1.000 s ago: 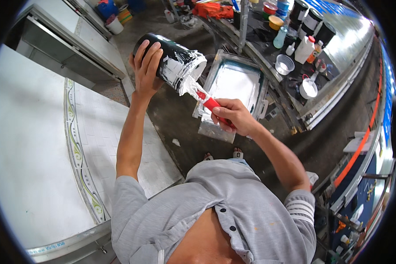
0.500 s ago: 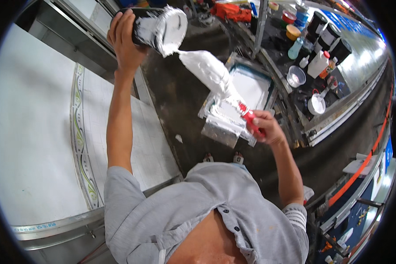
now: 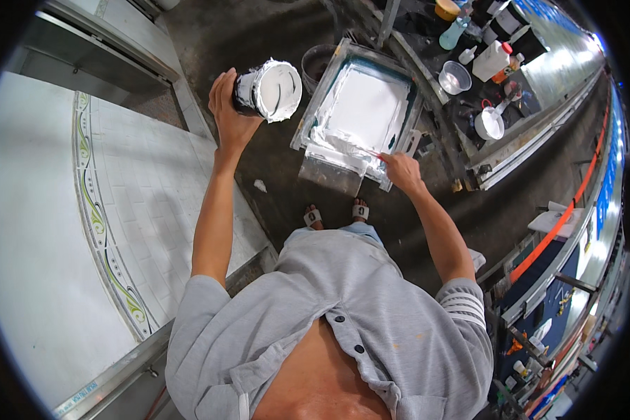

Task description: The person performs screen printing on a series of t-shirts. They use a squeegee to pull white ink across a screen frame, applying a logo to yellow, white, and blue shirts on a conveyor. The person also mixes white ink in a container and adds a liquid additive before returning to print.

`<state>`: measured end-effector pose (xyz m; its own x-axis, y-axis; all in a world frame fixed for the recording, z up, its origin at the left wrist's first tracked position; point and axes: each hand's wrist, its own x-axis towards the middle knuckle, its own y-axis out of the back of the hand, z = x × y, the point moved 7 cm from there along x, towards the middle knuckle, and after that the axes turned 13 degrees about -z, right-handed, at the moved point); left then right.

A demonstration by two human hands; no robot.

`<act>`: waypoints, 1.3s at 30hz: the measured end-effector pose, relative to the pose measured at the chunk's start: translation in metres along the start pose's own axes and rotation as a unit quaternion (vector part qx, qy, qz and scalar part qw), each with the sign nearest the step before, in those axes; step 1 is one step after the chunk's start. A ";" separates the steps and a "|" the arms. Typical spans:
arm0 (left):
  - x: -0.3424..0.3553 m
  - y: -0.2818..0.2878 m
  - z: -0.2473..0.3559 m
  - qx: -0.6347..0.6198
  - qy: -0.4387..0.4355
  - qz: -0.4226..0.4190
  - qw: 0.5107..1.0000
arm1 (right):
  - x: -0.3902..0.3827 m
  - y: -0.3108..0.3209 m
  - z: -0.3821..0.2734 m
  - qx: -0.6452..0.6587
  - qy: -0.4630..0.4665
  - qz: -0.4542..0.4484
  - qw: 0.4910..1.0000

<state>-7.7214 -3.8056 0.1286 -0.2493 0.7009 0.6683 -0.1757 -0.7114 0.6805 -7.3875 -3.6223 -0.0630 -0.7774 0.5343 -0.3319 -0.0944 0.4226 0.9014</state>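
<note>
Holds a black can (image 3: 267, 91), smeared white around the mouth, in the left hand (image 3: 229, 112), with fingers wrapped about its side, left of the rectangular frame (image 3: 320, 98) and above the dark floor (image 3: 273, 164). Grips a red-handled spatula (image 3: 381, 157) in the closed right hand (image 3: 402, 171), at the frame's lower right (blade hard to tell from the white paste (image 3: 367, 105)). Has a clear plastic tub (image 3: 455, 77) and a red-capped bottle (image 3: 491, 63) on the table (image 3: 427, 64), farther right.

Left head-worn fisheye: looks steeply down past wearer's gray shirt (image 3: 329, 280), close by, toward white-coated rectangular frame (image 3: 324, 96), farther off; edges bowed.
</note>
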 end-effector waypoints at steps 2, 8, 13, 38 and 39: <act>-0.018 -0.001 -0.006 -0.005 0.021 -0.015 1.000 | -0.033 -0.024 0.015 -0.009 -0.036 0.009 0.999; -0.041 -0.027 -0.020 -0.057 0.098 -0.076 0.991 | -0.110 -0.067 0.063 0.185 -0.105 0.048 0.976; -0.043 -0.079 -0.009 -0.135 0.157 -0.105 0.973 | -0.122 -0.022 0.087 0.553 -0.098 -0.017 0.827; 0.078 -0.457 0.482 -0.615 0.131 -0.301 0.717 | -0.316 0.359 0.370 0.261 -0.065 0.551 0.790; 0.089 -0.471 0.501 -0.678 0.168 -0.292 0.654 | -0.350 0.349 0.383 0.318 -0.081 0.613 0.719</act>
<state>-7.1834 -3.3816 0.0182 0.0827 0.9846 0.1542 -0.9599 0.1203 -0.2531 -6.9100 -3.3811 0.2616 0.0535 0.8465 0.5297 0.9431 -0.2172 0.2518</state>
